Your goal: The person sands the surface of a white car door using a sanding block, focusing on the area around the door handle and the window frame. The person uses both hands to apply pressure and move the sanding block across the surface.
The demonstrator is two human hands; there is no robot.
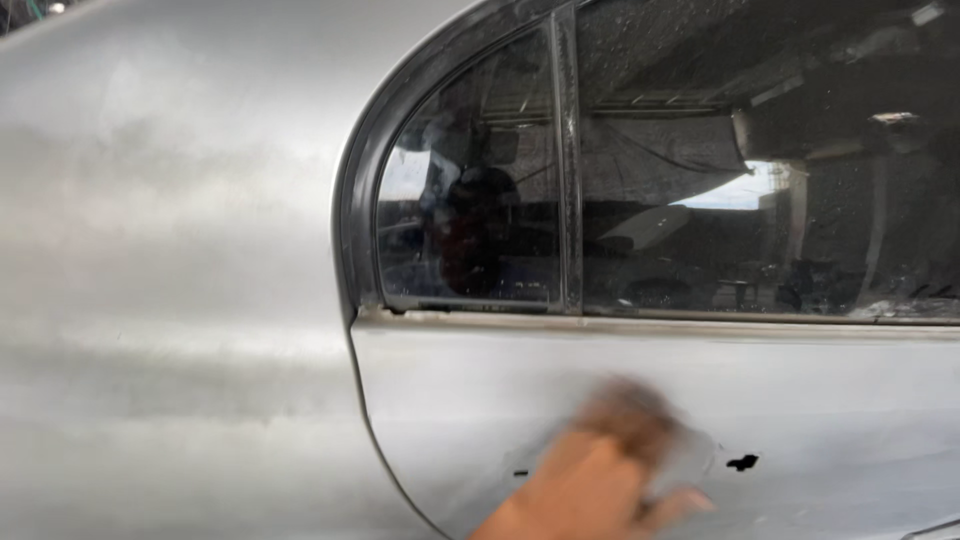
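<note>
Hand (600, 480), blurred, presses flat against grey car door (820, 400); grip unclear.

Silver car door panel (800, 400), matte and dull, below a dark window (760, 170) with black trim. Small dark holes (742, 462) in the panel. One hand (600, 480), blurred, pressed flat against the panel surface beside the holes. Adjoining rear body panel (170, 280) to the left.
</note>
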